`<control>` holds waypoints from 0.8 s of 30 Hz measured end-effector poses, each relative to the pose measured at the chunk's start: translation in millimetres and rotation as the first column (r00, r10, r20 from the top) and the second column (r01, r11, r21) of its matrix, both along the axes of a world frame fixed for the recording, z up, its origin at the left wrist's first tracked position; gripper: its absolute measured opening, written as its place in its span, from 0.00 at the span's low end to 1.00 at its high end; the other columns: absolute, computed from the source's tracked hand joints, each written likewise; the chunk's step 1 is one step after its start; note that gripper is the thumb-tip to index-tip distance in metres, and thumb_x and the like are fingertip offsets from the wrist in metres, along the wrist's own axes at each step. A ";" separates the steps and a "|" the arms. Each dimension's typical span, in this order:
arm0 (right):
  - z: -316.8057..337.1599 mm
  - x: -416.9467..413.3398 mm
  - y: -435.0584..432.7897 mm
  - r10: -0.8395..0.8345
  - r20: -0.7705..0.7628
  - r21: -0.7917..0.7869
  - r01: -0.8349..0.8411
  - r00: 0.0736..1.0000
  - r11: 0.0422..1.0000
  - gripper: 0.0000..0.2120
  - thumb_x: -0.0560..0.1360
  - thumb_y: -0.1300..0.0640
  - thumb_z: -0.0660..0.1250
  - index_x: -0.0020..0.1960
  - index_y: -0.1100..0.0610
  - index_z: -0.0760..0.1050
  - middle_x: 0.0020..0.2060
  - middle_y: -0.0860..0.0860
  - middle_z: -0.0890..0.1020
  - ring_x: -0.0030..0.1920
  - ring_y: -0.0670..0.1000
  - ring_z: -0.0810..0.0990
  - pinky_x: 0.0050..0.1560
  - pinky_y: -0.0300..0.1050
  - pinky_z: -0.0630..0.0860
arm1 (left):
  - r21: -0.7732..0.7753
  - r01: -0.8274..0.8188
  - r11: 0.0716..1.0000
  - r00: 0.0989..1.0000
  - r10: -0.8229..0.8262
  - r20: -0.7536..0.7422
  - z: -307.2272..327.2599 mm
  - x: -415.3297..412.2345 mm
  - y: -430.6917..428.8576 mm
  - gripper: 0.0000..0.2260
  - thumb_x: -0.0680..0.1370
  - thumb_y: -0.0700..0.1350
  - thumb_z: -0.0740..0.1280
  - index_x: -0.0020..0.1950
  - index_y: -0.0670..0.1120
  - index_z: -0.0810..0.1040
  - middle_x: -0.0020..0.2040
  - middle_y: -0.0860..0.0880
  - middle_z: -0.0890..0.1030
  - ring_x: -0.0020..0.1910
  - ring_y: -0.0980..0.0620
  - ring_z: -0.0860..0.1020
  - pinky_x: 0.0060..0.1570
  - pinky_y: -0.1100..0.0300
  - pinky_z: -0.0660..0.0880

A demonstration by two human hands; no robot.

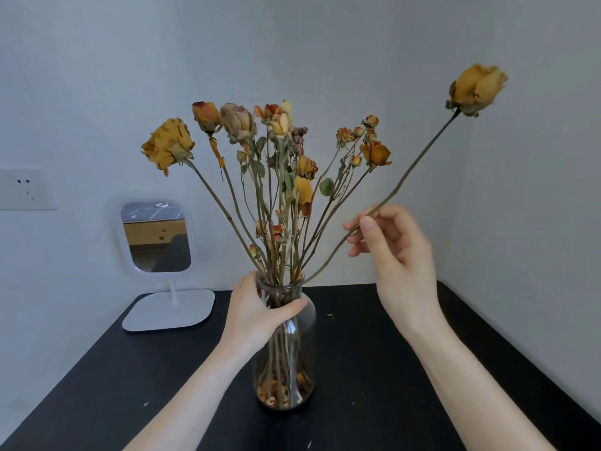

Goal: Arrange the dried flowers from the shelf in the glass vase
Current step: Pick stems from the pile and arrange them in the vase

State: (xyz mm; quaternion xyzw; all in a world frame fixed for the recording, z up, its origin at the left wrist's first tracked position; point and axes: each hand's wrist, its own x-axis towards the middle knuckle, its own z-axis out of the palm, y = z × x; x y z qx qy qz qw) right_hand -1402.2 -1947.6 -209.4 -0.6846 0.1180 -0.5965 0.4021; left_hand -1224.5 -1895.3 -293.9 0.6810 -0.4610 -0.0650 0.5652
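A clear glass vase (294,353) stands upright near the middle of a black table (406,369), filled with a loose spray of dried flowers (276,151), mostly faded yellow and orange roses on thin brown stems. Fallen petals lie in the bottom of the vase, and a few small crumbs of plant matter dot the tabletop near it.

The left hand (260,307) wraps around the vase's neck and shoulder, thumb across the front of the glass and fingers curled behind, clasping it firmly.

The right hand (393,252) is raised to the right of the bouquet, pinching one long stem between thumb and forefinger, the other fingers loosely curled. This stem belongs to a single dried yellow rose (476,89), whose head leans far out to the upper right, well apart from the other blooms. Its lower end runs down-left to the vase mouth, just beside the left hand.

Behind and left of the vase, a small white-framed mirror (156,237) stands on a flat white base at the table's back edge. Pale grey walls enclose the corner, with a wall socket (26,189) at the far left.
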 end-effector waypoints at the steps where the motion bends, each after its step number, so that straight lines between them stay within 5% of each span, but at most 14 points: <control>1: 0.2 2.4 1.3 0.003 -0.007 -0.017 -0.003 1.000 1.000 0.05 0.78 0.60 0.60 0.47 0.54 0.74 0.41 0.49 0.81 0.41 0.47 0.80 0.42 0.37 0.78 | -0.009 -0.006 1.000 1.000 0.006 0.003 -0.3 -0.3 -0.7 0.22 0.60 0.56 0.77 0.48 0.60 0.72 0.51 0.56 0.79 0.53 0.57 0.76 0.51 0.60 0.74; 12: -13.8 23.0 3.1 -0.046 -0.214 -0.111 0.022 0.976 0.994 0.04 0.77 0.58 0.62 0.48 0.52 0.75 0.43 0.45 0.81 0.44 0.42 0.80 0.48 0.36 0.78 | -0.029 -0.035 0.999 0.999 0.036 0.017 -2.7 0.2 -2.7 0.25 0.59 0.59 0.78 0.51 0.55 0.74 0.50 0.55 0.79 0.51 0.58 0.77 0.50 0.59 0.76; 16: -16.1 29.8 4.5 -0.160 -0.286 -0.240 0.091 0.945 0.967 0.02 0.76 0.57 0.64 0.47 0.52 0.75 0.39 0.39 0.77 0.44 0.36 0.76 0.44 0.27 0.74 | -0.008 -0.020 1.000 0.999 0.020 0.050 -1.8 1.2 -3.2 0.26 0.60 0.60 0.77 0.54 0.53 0.75 0.51 0.54 0.79 0.53 0.55 0.77 0.53 0.52 0.76; 24: 1.2 43.5 4.4 -0.349 -0.276 -0.368 0.237 0.895 0.899 0.05 0.74 0.58 0.67 0.46 0.59 0.80 0.38 0.46 0.76 0.36 0.38 0.74 0.42 0.23 0.70 | -0.008 -0.020 1.000 0.999 0.020 0.032 -1.6 0.2 -2.5 0.26 0.60 0.60 0.76 0.53 0.51 0.75 0.51 0.53 0.80 0.52 0.55 0.78 0.52 0.50 0.77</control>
